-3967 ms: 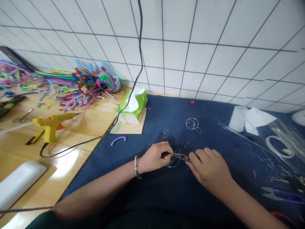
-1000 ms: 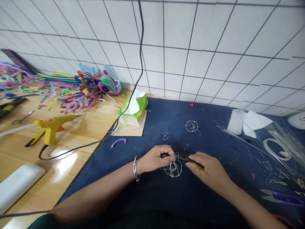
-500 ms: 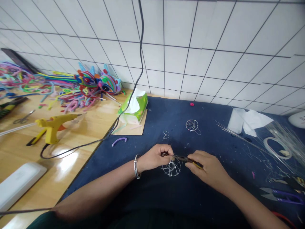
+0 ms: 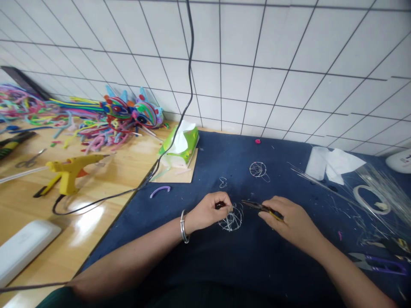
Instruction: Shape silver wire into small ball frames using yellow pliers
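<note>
My left hand (image 4: 210,211), with a metal bangle on the wrist, pinches the edge of a small round tangle of silver wire (image 4: 231,219) lying on the dark blue cloth (image 4: 250,261). My right hand (image 4: 289,220) is closed round thin pliers (image 4: 261,208) with yellow handles. The plier tips point left and hang a short way right of the wire piece, apart from it. A second small wire ball (image 4: 258,169) and a tiny wire loop (image 4: 222,183) lie farther back on the cloth.
On the wooden table to the left lie a yellow glue gun (image 4: 72,167), a black cable (image 4: 154,167), a green tissue pack (image 4: 180,144), a white case (image 4: 25,247) and heaps of coloured pipe cleaners (image 4: 96,117). Straight wires (image 4: 379,184), white paper (image 4: 332,164) and purple snips (image 4: 379,263) lie at right.
The plier tips have come off the wire piece and drawn back to the right. My left hand has shifted the wire piece slightly and still pinches it.
</note>
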`<state>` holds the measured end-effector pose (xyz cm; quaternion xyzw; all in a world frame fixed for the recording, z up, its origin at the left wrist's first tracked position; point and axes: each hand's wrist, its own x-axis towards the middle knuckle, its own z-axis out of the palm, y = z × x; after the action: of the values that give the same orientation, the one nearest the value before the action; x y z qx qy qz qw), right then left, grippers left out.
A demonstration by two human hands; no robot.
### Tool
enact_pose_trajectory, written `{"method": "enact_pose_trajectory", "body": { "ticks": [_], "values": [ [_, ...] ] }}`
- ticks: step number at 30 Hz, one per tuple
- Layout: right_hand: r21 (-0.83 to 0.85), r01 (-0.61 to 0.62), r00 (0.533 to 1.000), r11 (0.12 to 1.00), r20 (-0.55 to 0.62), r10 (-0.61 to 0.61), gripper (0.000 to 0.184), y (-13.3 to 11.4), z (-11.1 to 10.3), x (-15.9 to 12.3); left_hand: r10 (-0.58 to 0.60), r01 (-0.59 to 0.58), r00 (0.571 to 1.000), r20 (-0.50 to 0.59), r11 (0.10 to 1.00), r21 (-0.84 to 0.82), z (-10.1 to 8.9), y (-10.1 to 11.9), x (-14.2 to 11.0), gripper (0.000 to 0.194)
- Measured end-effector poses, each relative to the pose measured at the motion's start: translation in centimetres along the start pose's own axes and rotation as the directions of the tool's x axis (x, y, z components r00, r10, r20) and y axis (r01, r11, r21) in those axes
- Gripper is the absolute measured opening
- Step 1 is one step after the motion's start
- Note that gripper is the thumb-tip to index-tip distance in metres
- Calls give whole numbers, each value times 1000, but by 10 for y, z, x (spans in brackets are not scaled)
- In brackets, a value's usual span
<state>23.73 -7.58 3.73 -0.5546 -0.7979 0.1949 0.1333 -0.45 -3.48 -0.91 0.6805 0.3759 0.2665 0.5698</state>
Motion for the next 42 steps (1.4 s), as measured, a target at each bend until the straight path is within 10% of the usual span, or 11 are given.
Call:
{"method": "enact_pose_trajectory", "body": {
  "ticks": [10,42],
  "values": [
    [-12,47,987,999,157,-44,22,-4,-6,-4,128,-110,989,-73,971,211,2,-4,2,8],
    [-616,348,891,707,-17,-453,15,10,-4,1,266,-264,964,26,933,246,-2,4,0,8]
  ]
}}
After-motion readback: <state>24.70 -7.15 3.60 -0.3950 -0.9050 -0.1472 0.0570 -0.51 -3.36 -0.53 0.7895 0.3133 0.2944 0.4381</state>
